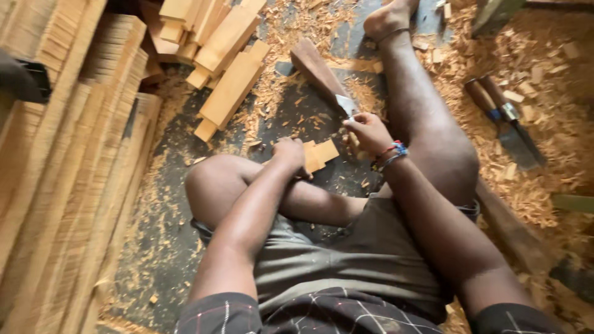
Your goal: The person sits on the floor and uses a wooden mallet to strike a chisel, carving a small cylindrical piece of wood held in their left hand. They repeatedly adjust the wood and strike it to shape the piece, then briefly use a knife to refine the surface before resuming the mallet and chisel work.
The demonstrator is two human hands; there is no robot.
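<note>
Wood piece, small, pale, flat (318, 154), located on dark floor (291, 114) between bent left knee and outstretched right leg; gripped at near end by left hand (289, 153), fingers closed around it. Right hand (369, 133) just beside, fingers wrapped tight on chisel (346, 105), metal blade showing above fist, close to far edge of wood piece. Beaded bracelet (391, 152) on right wrist. Dark wooden block (315, 68) lying just beyond blade. Shavings (297, 31) scattered across floor, thickest at right. Two spare chisels (507, 120) with brown handles resting side by side on shavings, well right of outstretched leg. Loose planks (226, 62) heaped farther off at upper left; stacked thin slats (68, 154) filling left side
</note>
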